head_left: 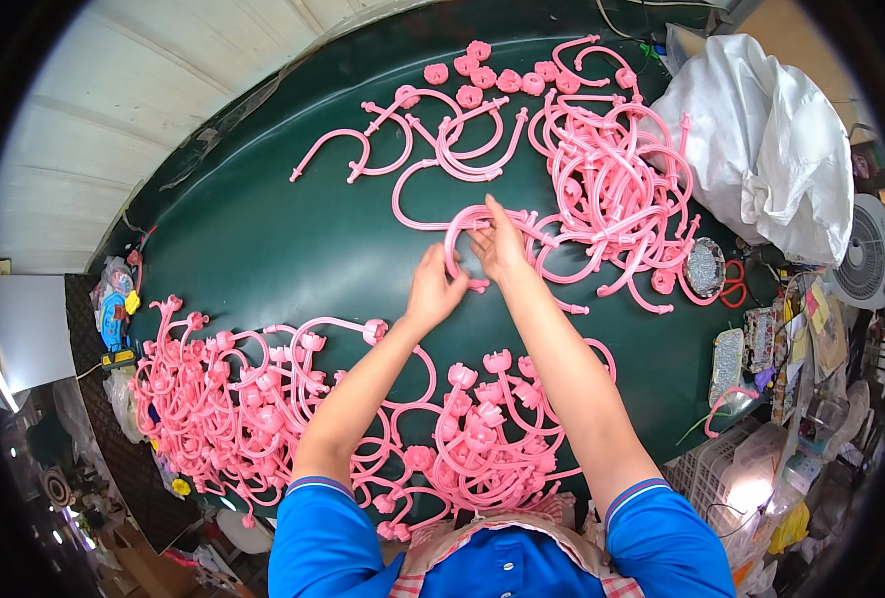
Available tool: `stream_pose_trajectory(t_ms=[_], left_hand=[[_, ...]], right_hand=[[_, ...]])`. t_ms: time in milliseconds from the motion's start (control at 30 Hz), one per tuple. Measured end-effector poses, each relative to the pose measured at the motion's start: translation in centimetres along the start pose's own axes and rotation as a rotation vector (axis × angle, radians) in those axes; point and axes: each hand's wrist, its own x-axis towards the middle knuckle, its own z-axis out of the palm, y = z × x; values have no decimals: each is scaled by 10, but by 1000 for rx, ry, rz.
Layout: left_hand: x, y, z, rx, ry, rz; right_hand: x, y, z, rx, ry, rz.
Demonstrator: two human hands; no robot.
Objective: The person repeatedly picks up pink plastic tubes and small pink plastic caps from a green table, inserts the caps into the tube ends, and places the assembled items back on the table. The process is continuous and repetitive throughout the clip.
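Both hands, the left hand (432, 289) and right hand (499, 244), pinch a pink plastic hoop (459, 234) above the green table (263, 249); it looks light and springy, best held near its ends.

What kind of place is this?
Probably a small workshop for hand assembly: heaps of identical curved pink plastic hoops cover a dark green worktable, a large white sack sits beside them, and both hands work one piece.
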Motion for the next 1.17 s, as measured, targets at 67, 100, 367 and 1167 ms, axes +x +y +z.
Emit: stream_pose_trajectory(t_ms=[67, 100, 367, 1167], left_hand=[[1, 5, -12, 24, -29, 48], [3, 7, -17, 33, -49, 76], [184, -15, -24, 30, 261, 229], [116, 93, 29, -1317, -333, -504]], right_hand=[[2, -3, 12, -60, 31, -1], [3, -6, 16, -88, 51, -7], [-87, -52, 9, 10, -462, -409], [-218, -111, -55, -653, -236, -555]])
